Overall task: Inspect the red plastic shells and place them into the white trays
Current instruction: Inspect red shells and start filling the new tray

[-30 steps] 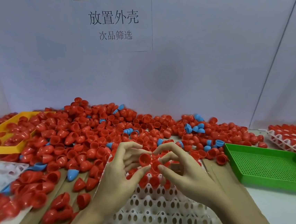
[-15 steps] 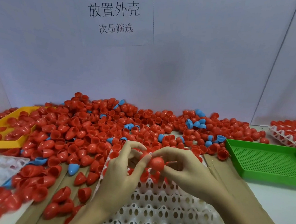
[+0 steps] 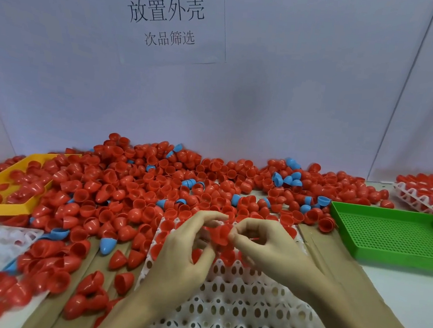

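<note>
Holding item: one red shell (image 3: 220, 233), pinched between the left hand (image 3: 184, 256) and right hand (image 3: 268, 250), fingers of both curling round it just above the far rows of the white tray (image 3: 235, 313). A second ago both hands were working low among the seated shells; half a second ago the shell was showing its rounded back, and now it is being turned between the fingertips, suggesting inspection is under way and seating is not yet done.

Filling status: only the far rows of the near tray are carrying red shells; the near pockets are standing open.

Lying beyond: red shell heap (image 3: 155, 184) with blue shells (image 3: 286, 178) mixed in.

Standing around: yellow tray (image 3: 7, 209) left, green tray (image 3: 393, 233) right, filled white tray (image 3: 429, 197) far right, paper sign (image 3: 166, 18) on the backboard.
</note>
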Demonstrator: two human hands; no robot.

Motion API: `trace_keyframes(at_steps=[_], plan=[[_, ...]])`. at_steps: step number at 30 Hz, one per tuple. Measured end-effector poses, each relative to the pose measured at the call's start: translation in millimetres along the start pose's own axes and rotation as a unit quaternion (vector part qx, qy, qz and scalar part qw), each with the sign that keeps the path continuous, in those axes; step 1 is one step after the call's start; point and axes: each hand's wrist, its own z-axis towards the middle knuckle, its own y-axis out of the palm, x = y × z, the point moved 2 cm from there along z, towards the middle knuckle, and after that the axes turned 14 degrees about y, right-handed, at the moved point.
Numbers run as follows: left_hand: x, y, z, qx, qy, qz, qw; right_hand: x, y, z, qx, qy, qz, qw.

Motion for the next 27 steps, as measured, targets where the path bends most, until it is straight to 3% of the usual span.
trace_keyframes(at_steps=[4,8,11,20,27], plan=[[1.5,4.6,-0.9,-0.025,0.0,-0.04,0.999,-1.5,-4.9,0.0,0.09,-0.05,-0.088,0.991],[-0.8,2.7,2.4,0.037,-0.035,-0.113,0.992,-3.6,-4.1,-1.7,0.075,-0.084,-0.072,0.991],[1.3,0.3,3.5,0.041,-0.038,-0.14,0.989,-5.6,-4.9,-1.8,0.068,-0.1,-0.059,0.991],[0.7,2.0,1.9,0.042,-0.024,-0.103,0.994,-9.1,-8.0,-4.2,0.048,-0.102,-0.051,0.992],[2.1,1.8,0.1,0.018,0.074,0.009,0.997,-5.1,-10.7,-1.0,0.052,-0.105,-0.079,0.99]])
